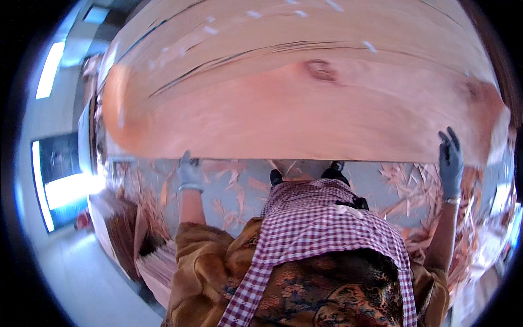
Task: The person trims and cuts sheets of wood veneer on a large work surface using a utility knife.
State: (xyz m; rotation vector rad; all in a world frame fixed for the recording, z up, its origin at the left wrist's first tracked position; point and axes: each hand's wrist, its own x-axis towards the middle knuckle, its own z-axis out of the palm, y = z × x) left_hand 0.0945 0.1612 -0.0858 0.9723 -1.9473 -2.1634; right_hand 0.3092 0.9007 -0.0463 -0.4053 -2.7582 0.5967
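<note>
Gloved left hand (pixel 189 170) and right hand (pixel 451 159) are each gripping the near edge of a broad, pinkish veneer sheet (pixel 305 103), which is spanning the view above a floor (pixel 376 173) strewn with wood scraps (pixel 414 188)

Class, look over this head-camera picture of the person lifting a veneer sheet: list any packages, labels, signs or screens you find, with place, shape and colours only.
No packages, labels, signs or screens can be made out.
Bright panel: far left, upright rectangle, glowing white-blue with a dark frame; it may be a window or doorway, too blurred to tell.
Veneer sheet: wide, pinkish-tan, unmarked, held at its lower edge by the gloved left hand and right hand.
</note>
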